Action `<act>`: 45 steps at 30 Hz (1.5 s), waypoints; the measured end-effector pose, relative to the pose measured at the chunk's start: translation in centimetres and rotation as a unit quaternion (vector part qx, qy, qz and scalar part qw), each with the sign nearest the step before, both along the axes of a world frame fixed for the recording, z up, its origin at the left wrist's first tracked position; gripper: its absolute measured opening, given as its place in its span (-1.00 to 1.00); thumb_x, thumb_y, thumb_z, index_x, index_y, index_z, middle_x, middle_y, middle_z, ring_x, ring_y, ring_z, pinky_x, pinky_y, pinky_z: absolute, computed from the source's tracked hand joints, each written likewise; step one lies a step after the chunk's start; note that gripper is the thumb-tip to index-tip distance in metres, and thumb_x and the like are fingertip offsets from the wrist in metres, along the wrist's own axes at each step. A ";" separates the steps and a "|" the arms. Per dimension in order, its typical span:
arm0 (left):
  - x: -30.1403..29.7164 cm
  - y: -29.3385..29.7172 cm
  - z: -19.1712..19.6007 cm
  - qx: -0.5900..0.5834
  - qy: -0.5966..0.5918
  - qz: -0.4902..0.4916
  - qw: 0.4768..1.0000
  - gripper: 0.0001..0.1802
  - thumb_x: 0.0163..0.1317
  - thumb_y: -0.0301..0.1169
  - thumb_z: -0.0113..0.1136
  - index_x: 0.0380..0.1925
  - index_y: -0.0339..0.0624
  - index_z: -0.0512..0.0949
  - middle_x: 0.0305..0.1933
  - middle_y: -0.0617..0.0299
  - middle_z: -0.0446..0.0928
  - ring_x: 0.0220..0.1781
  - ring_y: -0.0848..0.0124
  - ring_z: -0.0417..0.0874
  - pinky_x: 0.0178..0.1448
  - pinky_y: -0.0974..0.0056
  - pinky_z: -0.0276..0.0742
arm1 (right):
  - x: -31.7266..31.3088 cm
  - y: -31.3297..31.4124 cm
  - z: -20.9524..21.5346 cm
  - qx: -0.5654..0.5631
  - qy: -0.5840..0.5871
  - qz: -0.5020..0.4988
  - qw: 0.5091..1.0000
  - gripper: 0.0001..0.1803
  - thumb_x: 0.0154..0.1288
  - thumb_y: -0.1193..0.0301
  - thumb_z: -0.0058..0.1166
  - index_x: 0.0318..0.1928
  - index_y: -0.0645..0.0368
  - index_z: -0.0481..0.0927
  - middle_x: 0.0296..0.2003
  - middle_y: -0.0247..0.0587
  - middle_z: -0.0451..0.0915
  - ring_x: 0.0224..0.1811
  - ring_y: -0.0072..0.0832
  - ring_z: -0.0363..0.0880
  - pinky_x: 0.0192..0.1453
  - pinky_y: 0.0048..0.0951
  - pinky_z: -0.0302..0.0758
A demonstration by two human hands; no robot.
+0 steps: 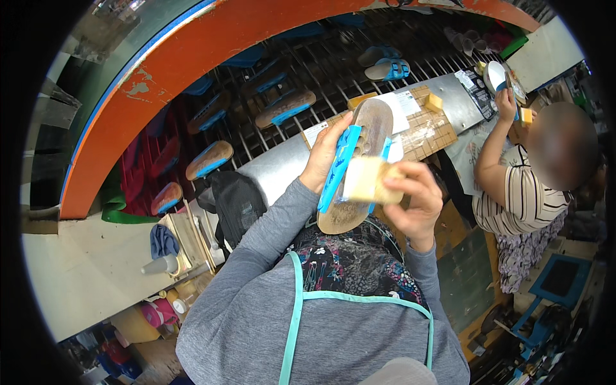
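Note:
In front of my chest I hold a sandal point(375, 123) with a worn brown-grey sole face and bright blue strap material along both sides. My left hand point(326, 153) grips it by its left edge, the fingers curling round the upper part. A pale yellow sponge block point(363, 179) is pinched in my right hand point(417, 200). The sponge, slightly blurred, overlaps the middle of the sole; whether it presses on it I cannot tell. Beneath the sandal's lower end is my dark flowered apron point(350, 263).
A rack of metal rods point(327, 90) bears several blue-sided sandals point(285, 108) under an orange arch point(135, 86). Cardboard point(430, 138) with another yellow block point(434, 102) lies ahead. A black bag point(237, 202) sits left. To the right, a person in a striped top point(513, 212) works with a sponge.

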State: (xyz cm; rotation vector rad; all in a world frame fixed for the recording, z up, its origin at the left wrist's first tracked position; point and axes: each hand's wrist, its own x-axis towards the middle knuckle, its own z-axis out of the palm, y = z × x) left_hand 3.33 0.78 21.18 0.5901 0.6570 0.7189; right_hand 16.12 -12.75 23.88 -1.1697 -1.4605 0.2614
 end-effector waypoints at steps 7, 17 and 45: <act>-0.5 -0.8 0.3 0.037 -0.026 -0.032 0.998 -0.64 0.32 -0.13 0.14 -0.24 -0.25 0.58 -0.37 0.29 0.60 -0.39 0.60 0.62 -0.26 0.48 0.56 | 0.1 1.6 -0.5 0.075 0.027 -0.033 0.996 -0.55 -0.19 0.73 0.17 -0.17 0.13 0.69 -0.01 -0.10 0.52 0.08 -0.22 0.56 0.13 -0.29 0.52; -0.9 -1.0 0.6 0.047 -0.028 -0.036 0.998 -0.67 0.33 -0.15 0.14 -0.27 -0.23 0.59 -0.39 0.31 0.62 -0.41 0.62 0.62 -0.30 0.50 0.55 | 0.2 1.8 -0.1 0.055 0.006 -0.032 0.998 -0.54 -0.21 0.72 0.18 -0.17 0.14 0.68 -0.02 -0.08 0.53 0.04 -0.23 0.57 0.11 -0.28 0.53; 2.1 1.4 1.7 0.100 0.021 0.020 0.995 -0.66 0.29 -0.12 0.18 -0.45 -0.19 0.61 -0.56 0.39 0.55 -0.61 0.66 0.49 -0.50 0.55 0.40 | -1.3 -0.9 -2.8 -0.012 0.044 0.022 0.999 -0.53 -0.29 0.66 0.18 -0.22 0.04 0.71 -0.13 -0.17 0.60 -0.14 -0.31 0.56 0.01 -0.35 0.46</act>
